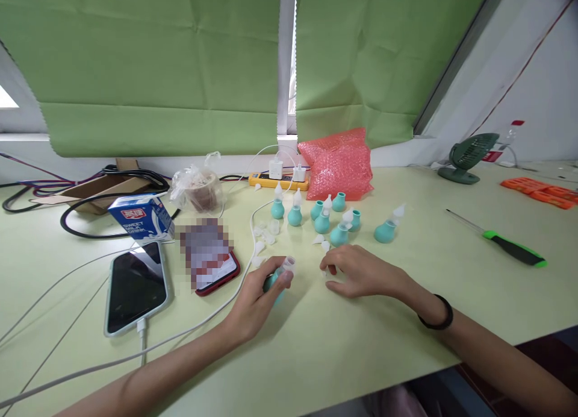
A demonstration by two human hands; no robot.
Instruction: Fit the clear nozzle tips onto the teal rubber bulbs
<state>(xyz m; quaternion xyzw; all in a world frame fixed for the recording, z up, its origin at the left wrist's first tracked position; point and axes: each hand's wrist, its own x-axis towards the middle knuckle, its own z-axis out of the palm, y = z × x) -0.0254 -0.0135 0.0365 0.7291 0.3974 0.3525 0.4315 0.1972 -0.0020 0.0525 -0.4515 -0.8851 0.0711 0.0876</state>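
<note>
My left hand (261, 296) is wrapped round a teal rubber bulb (271, 281) with a clear plastic collar (289, 263) on top, open end up; it looks like a nasal aspirator. To its right, low over the table, my right hand (359, 272) has curled fingers and thumb closing on a small whitish tip (325, 273), partly hidden. Just beyond it lie loose pointed white tips (325, 246). Several teal aspirators with clear nozzles stand behind, such as one aspirator (295, 209) and a tilted aspirator (387, 229). Bare bulbs (338, 201) stand among them. Clear plastic parts (270, 231) are scattered beyond my left hand.
A white cable (198, 328) crosses the table by my left forearm. Two phones (138, 284) and a milk carton (142, 217) lie left. At the back are a yellow power strip (264, 182) and pink bubble bag (336, 167). A screwdriver (510, 245) and green fan (469, 155) are right.
</note>
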